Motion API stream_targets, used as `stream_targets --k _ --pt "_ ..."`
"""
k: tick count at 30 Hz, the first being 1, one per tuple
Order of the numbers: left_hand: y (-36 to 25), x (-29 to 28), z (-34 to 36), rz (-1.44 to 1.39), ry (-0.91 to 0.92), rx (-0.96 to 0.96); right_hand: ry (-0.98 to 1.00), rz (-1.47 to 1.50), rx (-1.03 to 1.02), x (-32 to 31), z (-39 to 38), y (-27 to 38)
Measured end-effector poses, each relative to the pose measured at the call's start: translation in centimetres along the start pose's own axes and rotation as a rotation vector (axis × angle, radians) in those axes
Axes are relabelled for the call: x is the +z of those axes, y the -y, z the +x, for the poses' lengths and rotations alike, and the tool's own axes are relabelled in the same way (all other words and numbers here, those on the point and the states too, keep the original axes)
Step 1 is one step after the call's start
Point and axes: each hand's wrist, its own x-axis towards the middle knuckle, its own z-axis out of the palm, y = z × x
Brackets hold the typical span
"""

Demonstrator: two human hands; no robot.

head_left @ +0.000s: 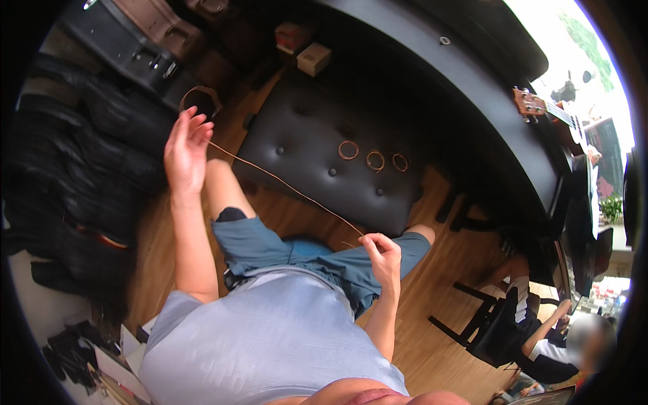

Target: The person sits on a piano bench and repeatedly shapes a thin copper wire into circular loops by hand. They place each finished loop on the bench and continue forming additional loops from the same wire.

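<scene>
A long thin copper-coloured wire point(290, 184), like a wound guitar string, stretches between my hands above my lap. My right hand point(383, 260) is closed in a pinch on its near end, and a short tip sticks out by the fingers. At the upper left my left hand point(187, 154) is raised with its fingers stretched and apart. Loose loops of the wire point(217, 98) show just beyond those fingertips; whether they touch the fingers I cannot tell. Three coiled wires point(375, 160) lie in a row on the black tufted bench point(297, 145).
Small boxes point(314, 59) sit at the bench's far end. Black cases point(101, 40) and dark bags point(88, 148) crowd the left side. A long black desk point(486, 88) curves along the right, with a ukulele point(550, 108) on it. Another person point(540, 337) sits at the lower right.
</scene>
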Motion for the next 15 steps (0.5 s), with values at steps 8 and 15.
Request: stream_targets --k 8,15 --pt "-2.8 -5.9 3.1 -0.029 -0.170 0.177 -0.042 -0.191 -0.106 -3.3 -0.7 2.8" --pt "-6.0 -7.0 3.6 0.094 -0.271 0.310 -0.180 -0.059 -0.134 -6.3 -1.2 4.2"
